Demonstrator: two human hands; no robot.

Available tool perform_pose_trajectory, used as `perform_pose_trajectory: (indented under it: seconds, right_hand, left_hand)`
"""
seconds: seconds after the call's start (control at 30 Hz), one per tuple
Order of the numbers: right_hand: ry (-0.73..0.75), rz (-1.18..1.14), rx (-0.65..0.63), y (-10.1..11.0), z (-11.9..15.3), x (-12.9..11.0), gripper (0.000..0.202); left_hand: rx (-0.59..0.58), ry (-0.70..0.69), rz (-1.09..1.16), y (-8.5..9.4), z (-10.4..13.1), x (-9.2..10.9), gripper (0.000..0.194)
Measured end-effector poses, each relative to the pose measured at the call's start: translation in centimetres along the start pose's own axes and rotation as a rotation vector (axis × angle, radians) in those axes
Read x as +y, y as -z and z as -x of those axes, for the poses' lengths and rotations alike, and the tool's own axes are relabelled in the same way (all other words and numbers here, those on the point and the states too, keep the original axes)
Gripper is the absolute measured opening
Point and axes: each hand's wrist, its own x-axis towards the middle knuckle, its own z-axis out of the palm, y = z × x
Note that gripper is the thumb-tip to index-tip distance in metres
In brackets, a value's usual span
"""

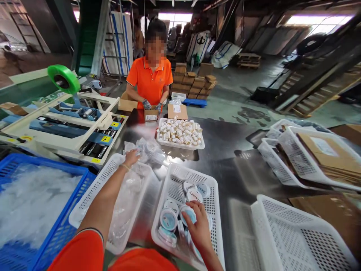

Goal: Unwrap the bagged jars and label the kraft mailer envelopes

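The right hand [197, 222] is resting flat, fingers spread, on about seven round tins [168, 219] in one white basket [213, 195]. The left hand [131, 157] is pinching one clear bag [148, 148].

green tape roll [63, 78], blue crate [53, 233], cardboard boxes [194, 83]

We can't read the print on the round tins [169, 219]; our right hand [199, 226] covers some. Blue crate [60, 226] and white basket [296, 241] run off frame. Small items in far tray [180, 145] too tiny to tell.
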Motion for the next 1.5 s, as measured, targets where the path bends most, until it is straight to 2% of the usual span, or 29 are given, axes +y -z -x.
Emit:
perform_pose_trajectory:
  seconds: [0.07, 0.17, 0.27, 0.33, 0.4, 0.5, 0.57, 0.6, 0.7, 0.87, 0.97, 1.1, 1.2, 1.3, 1.33, 1.37, 1.43, 1.47, 1.5]
  right_hand:
    - [0.030, -0.007, -0.026, -0.3, -0.3, -0.6, 0.030]
    - [0.065, -0.017, -0.085, -1.1, -0.6, -1.3, 0.032]
    - [0.087, -0.028, -0.156, -2.1, -0.7, -1.4, 0.034]
    - [0.118, -0.037, -0.196, -2.8, -0.9, -1.4, 0.035]
    - [0.157, -0.049, -0.214, -3.3, -1.3, -1.6, 0.036]
    - [0.201, -0.071, -0.233, -4.0, -1.8, -2.5, 0.036]
    - [0.221, -0.085, -0.257, -4.3, -2.1, -3.2, 0.035]
    - [0.230, -0.090, -0.267, -4.5, -2.1, -3.5, 0.034]
    - [0.248, -0.103, -0.277, -4.9, -2.0, -4.2, 0.033]
    - [0.239, -0.126, -0.299, -5.0, -1.5, -4.5, 0.032]
    - [0.225, -0.161, -0.346, -4.6, -1.3, -4.3, 0.031]
    - [0.160, -0.212, -0.449, -5.0, -1.4, -4.9, 0.030]
    - [0.083, -0.290, -0.531, -8.0, -2.2, -7.5, 0.034]
    - [0.033, -0.371, -0.561, -13.1, -3.5, -11.5, 0.064]
    - [0.029, -0.391, -0.565, -14.8, -3.9, -12.8, 0.067]
    - [0.028, -0.411, -0.570, -16.4, -4.3, -14.0, 0.061]
    - [0.026, -0.460, -0.582, -18.9, -5.0, -15.8, 0.032]
    - [0.025, -0.490, -0.586, -19.6, -5.3, -16.4, 0.023]
    - [0.026, -0.519, -0.590, -20.1, -5.5, -16.8, 0.022]
  left_hand:
    - [0.017, 0.005, 0.069, 1.9, 1.0, -1.1, 0.042]
    - [0.057, 0.048, 0.156, 6.1, 3.4, -5.1, 0.050]
    - [0.134, 0.069, 0.250, 10.1, 7.7, -9.9, 0.043]
    - [0.140, 0.137, 0.241, 11.3, 11.4, -12.3, 0.031]
    - [0.088, 0.268, 0.167, 10.7, 15.0, -13.4, 0.023]
    - [0.031, 0.421, 0.074, 7.5, 19.1, -13.4, 0.033]
    - [0.067, 0.428, 0.031, 5.3, 20.6, -12.8, 0.041]
    - [0.092, 0.406, 0.019, 4.5, 21.0, -12.6, 0.039]
    - [0.147, 0.333, 0.026, 4.2, 20.9, -12.6, 0.019]
    - [0.200, 0.289, 0.135, 7.2, 17.7, -14.4, 0.005]
    - [0.201, 0.281, 0.291, 7.2, 16.4, -14.3, 0.018]
    - [0.121, 0.243, 0.338, 5.1, 16.7, -12.9, 0.037]
    - [0.135, 0.241, 0.327, 4.2, 17.4, -12.1, 0.035]
    - [0.146, 0.239, 0.326, 4.3, 17.4, -11.6, 0.027]
    - [0.140, 0.241, 0.327, 4.5, 17.3, -11.3, 0.024]
    - [0.135, 0.239, 0.330, 4.8, 17.3, -11.1, 0.021]
    - [0.146, 0.202, 0.353, 5.1, 17.7, -10.5, 0.018]
    - [0.162, 0.155, 0.372, 5.2, 18.0, -10.1, 0.024]
    - [0.173, 0.087, 0.383, 5.2, 18.5, -9.7, 0.033]
